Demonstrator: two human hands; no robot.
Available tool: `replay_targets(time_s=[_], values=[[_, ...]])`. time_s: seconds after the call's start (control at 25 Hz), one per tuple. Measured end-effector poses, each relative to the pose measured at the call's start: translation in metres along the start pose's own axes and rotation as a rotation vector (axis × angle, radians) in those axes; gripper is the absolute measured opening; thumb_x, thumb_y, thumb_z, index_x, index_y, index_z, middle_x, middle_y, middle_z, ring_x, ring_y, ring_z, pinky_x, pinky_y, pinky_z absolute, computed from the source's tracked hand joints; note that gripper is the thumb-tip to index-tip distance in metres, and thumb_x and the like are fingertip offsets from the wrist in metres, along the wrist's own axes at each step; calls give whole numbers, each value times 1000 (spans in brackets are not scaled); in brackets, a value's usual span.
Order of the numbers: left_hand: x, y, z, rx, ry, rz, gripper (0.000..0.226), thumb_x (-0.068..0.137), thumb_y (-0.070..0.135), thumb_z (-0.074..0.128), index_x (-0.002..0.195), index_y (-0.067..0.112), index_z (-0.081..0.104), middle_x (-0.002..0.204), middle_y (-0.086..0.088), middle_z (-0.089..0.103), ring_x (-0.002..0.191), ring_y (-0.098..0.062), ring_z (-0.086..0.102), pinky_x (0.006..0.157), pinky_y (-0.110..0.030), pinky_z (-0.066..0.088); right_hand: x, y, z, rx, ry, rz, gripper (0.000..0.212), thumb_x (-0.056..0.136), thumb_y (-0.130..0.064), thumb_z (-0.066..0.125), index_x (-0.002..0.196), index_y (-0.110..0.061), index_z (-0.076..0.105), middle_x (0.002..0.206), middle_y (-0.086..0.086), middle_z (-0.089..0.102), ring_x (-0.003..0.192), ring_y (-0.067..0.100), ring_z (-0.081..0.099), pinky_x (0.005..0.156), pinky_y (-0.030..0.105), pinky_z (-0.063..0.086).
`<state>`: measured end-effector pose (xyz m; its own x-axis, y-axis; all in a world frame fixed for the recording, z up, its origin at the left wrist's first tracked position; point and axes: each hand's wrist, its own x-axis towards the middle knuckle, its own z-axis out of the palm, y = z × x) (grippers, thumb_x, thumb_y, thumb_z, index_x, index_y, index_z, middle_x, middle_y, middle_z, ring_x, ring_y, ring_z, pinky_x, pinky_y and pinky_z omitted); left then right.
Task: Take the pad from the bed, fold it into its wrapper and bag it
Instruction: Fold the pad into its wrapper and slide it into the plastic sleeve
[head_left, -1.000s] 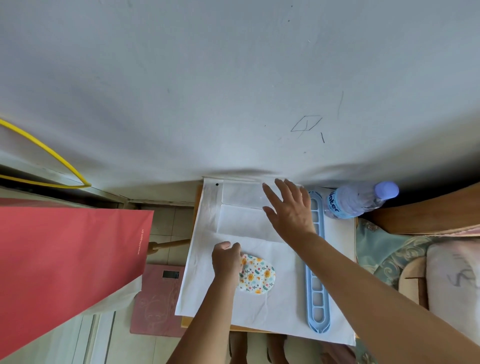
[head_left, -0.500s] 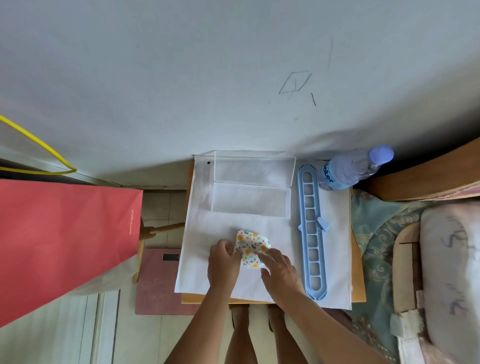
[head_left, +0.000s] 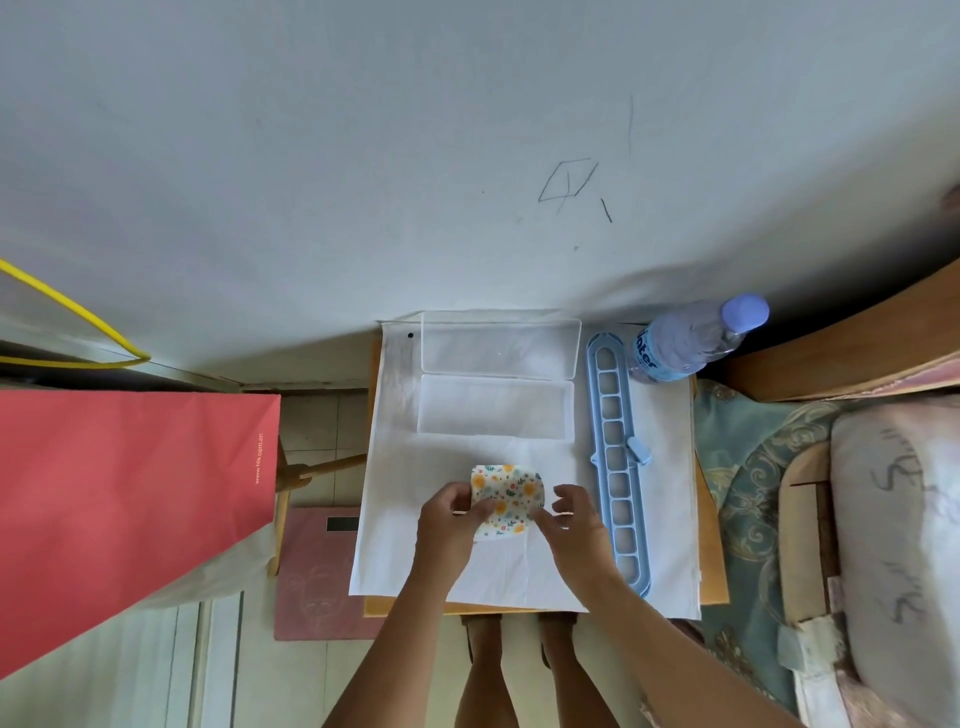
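A small pad in a floral wrapper (head_left: 511, 493) lies folded into a rough square on the white cloth (head_left: 395, 519) covering a little wooden table. My left hand (head_left: 449, 525) pinches the pad's left edge with thumb and fingers. My right hand (head_left: 571, 519) touches its lower right corner, with the other fingers curled above it. A red paper bag (head_left: 130, 504) stands to the left of the table.
A clear plastic box (head_left: 498, 379) with its lid up sits at the back of the cloth. A long blue plastic hanger (head_left: 618, 457) lies on the right, a water bottle (head_left: 691, 338) beyond it. A pink scale (head_left: 317, 571) lies on the floor; a cushioned chair (head_left: 831, 519) stands right.
My right hand came back from the clear box to the pad. The pad went from lying flat and oval to folded into a square between both hands.
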<state>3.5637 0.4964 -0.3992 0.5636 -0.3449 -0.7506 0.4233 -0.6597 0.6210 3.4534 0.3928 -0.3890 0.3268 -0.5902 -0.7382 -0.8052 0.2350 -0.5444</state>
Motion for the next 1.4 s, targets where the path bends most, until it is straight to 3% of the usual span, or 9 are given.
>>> replay_targets(time_s=[0.16, 0.28, 0.52, 0.64, 0.84, 1.0, 1.2, 1.28, 1.4], values=[[-1, 14, -8, -66, -47, -2, 18, 83, 20, 68, 99, 17, 61, 103, -4, 67, 94, -22, 66, 63, -19, 58, 7, -21, -11, 310, -114, 137, 25, 87, -19, 64, 109, -9, 59, 88, 2, 66, 78, 15, 62, 61, 24, 50], [4, 34, -10, -51, -3, 37, 24, 85, 21, 67, 107, 13, 62, 106, -8, 67, 97, -26, 66, 73, -33, 60, 17, -44, -15, 303, -90, 84, 6, 82, -15, 70, 83, -13, 65, 82, 7, 66, 68, 15, 59, 54, 23, 48], [17, 55, -13, 78, 190, 87, 27, 94, 27, 50, 113, 10, 61, 104, -7, 67, 76, -16, 65, 59, -19, 50, 56, -92, -16, 257, 68, -10, 23, 80, -15, 72, 63, -24, 59, 67, -3, 62, 59, 14, 55, 56, 26, 48], [14, 41, -11, 76, 166, 46, 23, 94, 23, 49, 106, 9, 63, 105, -13, 70, 80, -18, 65, 63, -20, 50, 72, -99, -13, 192, 90, -8, 16, 81, -16, 71, 69, -19, 61, 69, -3, 61, 66, 18, 58, 66, 35, 53], [17, 39, -8, 59, 175, 31, 22, 94, 23, 50, 106, 9, 62, 105, -13, 69, 84, -19, 65, 66, -17, 49, 86, -93, -5, -47, 123, 16, 16, 86, -17, 64, 90, -2, 64, 70, 3, 59, 54, 12, 48, 47, 24, 39], [21, 45, -8, 89, 185, 47, 23, 95, 23, 49, 107, 9, 63, 109, -14, 70, 94, -25, 67, 78, -28, 52, 92, -100, 5, -252, 152, 55, 21, 89, -23, 58, 97, -5, 64, 88, 12, 67, 76, 27, 61, 60, 30, 44], [28, 59, -13, 458, 214, 289, 28, 95, 19, 46, 118, 16, 61, 125, -4, 63, 106, -20, 63, 83, -23, 48, 91, -102, 13, -363, 185, 88, 20, 92, -22, 53, 102, -6, 60, 103, 12, 68, 92, 28, 63, 65, 32, 45], [32, 65, -14, 566, 194, 397, 29, 95, 19, 47, 121, 16, 61, 128, -2, 61, 110, -19, 61, 85, -25, 50, 82, -98, 14, -442, 214, -5, 21, 93, -21, 51, 107, -6, 56, 107, 12, 65, 99, 28, 59, 74, 37, 47], [33, 68, -19, 595, 225, 449, 30, 94, 18, 50, 122, 13, 60, 128, -6, 62, 111, -21, 62, 88, -29, 53, 57, -83, 14, -713, 381, -473, 29, 83, -7, 64, 111, -6, 58, 108, 14, 63, 102, 32, 58, 82, 42, 51]])
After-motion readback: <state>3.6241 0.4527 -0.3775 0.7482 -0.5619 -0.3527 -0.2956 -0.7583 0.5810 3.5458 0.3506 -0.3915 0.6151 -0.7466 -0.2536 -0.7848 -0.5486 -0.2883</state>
